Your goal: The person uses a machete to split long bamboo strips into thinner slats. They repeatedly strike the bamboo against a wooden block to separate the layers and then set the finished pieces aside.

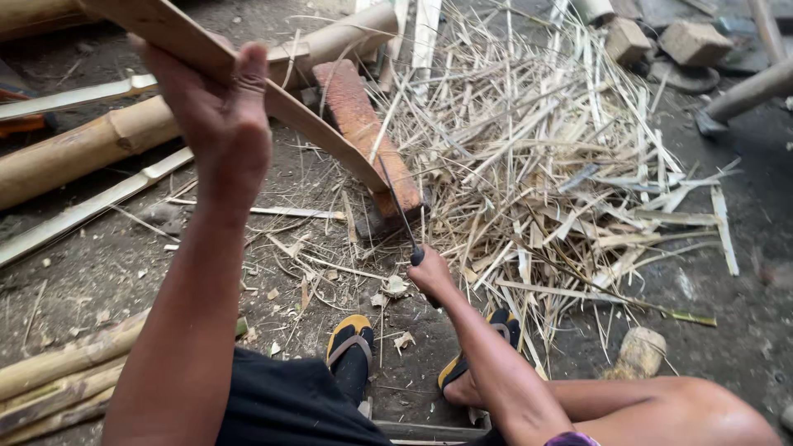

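Note:
My left hand (216, 107) grips a curved bamboo strip (314, 132) that slants down to the right, its lower end resting on a reddish wooden block (363, 132). Lower and to the right, my right hand (431, 274) is shut on the handle of a thin dark knife (398, 206). The blade points up toward the strip's lower end, close beside the block. Both forearms reach in from the bottom of the head view.
A big heap of bamboo shavings and splinters (562, 173) covers the ground at right. Whole bamboo poles (91, 144) lie at upper left, more poles (58, 376) at lower left. Stones (694, 41) sit top right. My sandalled feet (351, 343) rest below the block.

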